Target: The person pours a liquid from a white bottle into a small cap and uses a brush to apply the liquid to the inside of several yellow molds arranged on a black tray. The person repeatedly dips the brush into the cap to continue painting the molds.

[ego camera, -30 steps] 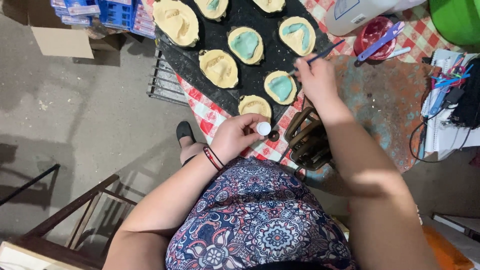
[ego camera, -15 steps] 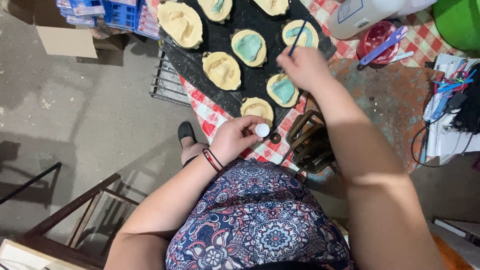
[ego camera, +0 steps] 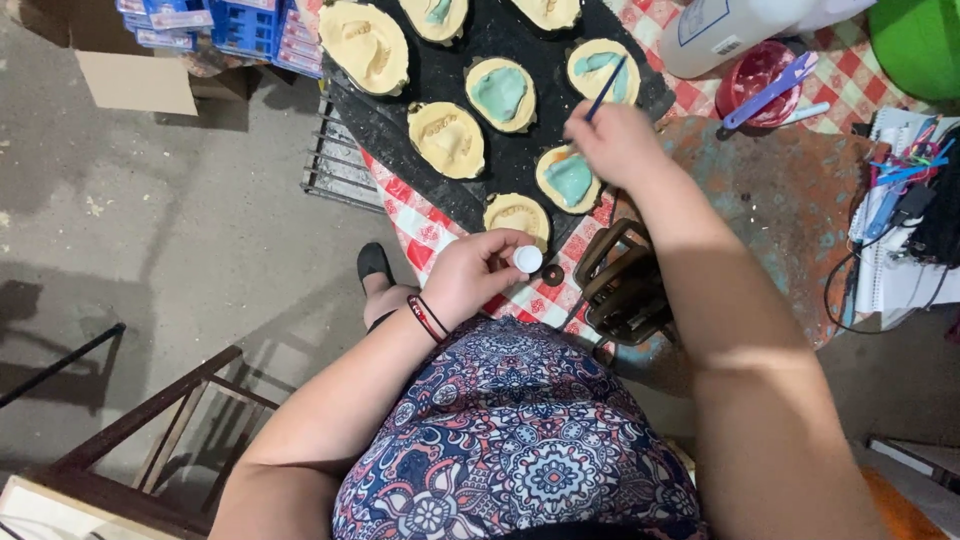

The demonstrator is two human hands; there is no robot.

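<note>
Several pale yellow plaster moulds lie on a black tray that rests on a red checked cloth. My right hand grips a thin blue brush, its tip reaching over a mould with blue-green paint in it. Just under that hand lies another painted mould. My left hand holds a small white round cap or pot near the table's front edge, close to an unpainted mould. A painted mould and a bare one lie further left.
A white bottle, a red bowl with a purple spatula, a green tub and notebooks with cables crowd the right. A dark metal vice sits at the table edge. Blue boxes, cardboard and a wooden chair stand left.
My right hand has moved up the tray with the brush, from the lower painted mould to the one at the upper right. My left hand has stayed put.
</note>
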